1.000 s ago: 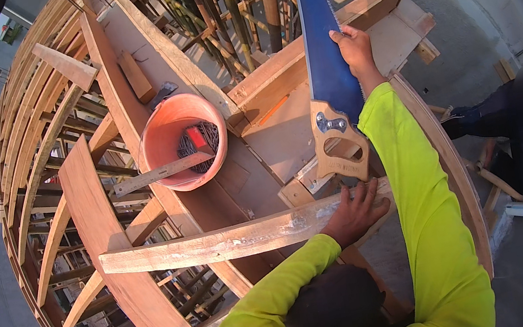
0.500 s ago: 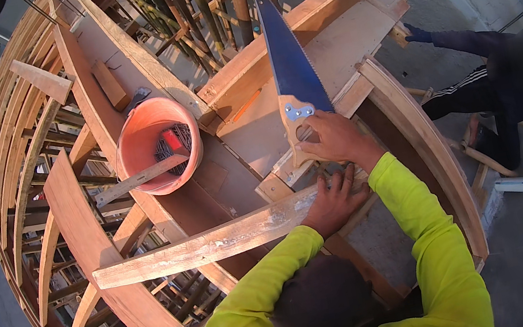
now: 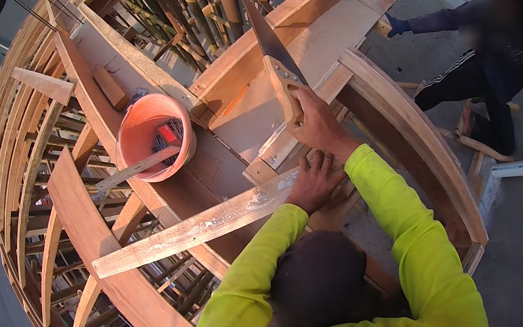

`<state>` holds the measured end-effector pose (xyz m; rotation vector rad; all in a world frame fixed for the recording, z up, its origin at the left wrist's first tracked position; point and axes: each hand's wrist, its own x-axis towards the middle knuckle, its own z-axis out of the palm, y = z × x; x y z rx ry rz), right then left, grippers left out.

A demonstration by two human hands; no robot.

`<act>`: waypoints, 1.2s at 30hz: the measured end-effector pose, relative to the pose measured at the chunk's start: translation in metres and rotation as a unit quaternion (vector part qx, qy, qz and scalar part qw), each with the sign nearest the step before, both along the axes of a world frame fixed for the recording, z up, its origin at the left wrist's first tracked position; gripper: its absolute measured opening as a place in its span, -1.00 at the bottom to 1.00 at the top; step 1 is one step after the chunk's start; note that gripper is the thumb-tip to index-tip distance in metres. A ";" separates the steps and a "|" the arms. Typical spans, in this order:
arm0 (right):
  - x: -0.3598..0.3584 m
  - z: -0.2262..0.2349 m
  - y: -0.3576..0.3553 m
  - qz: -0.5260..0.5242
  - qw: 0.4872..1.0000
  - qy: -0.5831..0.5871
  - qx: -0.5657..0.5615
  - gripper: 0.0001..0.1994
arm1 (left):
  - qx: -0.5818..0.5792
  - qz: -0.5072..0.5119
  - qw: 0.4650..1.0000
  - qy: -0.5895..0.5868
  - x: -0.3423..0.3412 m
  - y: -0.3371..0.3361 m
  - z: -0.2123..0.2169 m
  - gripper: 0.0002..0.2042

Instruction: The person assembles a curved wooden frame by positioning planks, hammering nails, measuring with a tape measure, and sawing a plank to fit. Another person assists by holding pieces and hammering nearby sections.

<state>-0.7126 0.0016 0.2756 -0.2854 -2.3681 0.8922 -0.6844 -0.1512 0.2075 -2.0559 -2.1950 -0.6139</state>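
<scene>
My right hand (image 3: 321, 120) is closed round the light wooden handle of a handsaw (image 3: 285, 90). The blade points up and away from me, seen almost edge-on and clear of the plank. Below it, my left hand (image 3: 313, 181) grips the right part of a pale wooden plank (image 3: 198, 236), its fingers bent over the far edge. Leftward, that plank reaches across the frame and rests over a wide reddish-brown curved board (image 3: 112, 255). The plank's right end is hidden behind my hand and forearm.
An orange bucket (image 3: 163, 167) holding nails, a red item and a flat wooden strip stands left of the saw. An orange pencil (image 3: 236, 100) lies on the panel. Curved ribs (image 3: 46, 232) fill the left. A co-worker (image 3: 499, 64) crouches at right beside a curved frame (image 3: 419, 145).
The saw has turned in my right hand, so its blue flat side no longer faces me. My left hand stays on the plank. The co-worker leans further into view.
</scene>
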 end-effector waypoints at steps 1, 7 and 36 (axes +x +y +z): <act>0.011 0.018 0.007 -0.020 0.997 0.018 -0.069 -0.66 | -0.003 0.005 1.000 0.003 -0.002 0.001 0.003 -0.54; 0.165 0.096 0.004 -0.052 0.979 0.095 -0.172 -0.87 | -0.086 0.022 0.993 -0.073 -0.027 0.005 0.030 -0.43; 0.259 0.015 -0.103 -0.148 0.958 0.057 -0.240 -0.82 | -0.101 0.094 0.990 0.026 -0.097 0.020 0.024 -0.40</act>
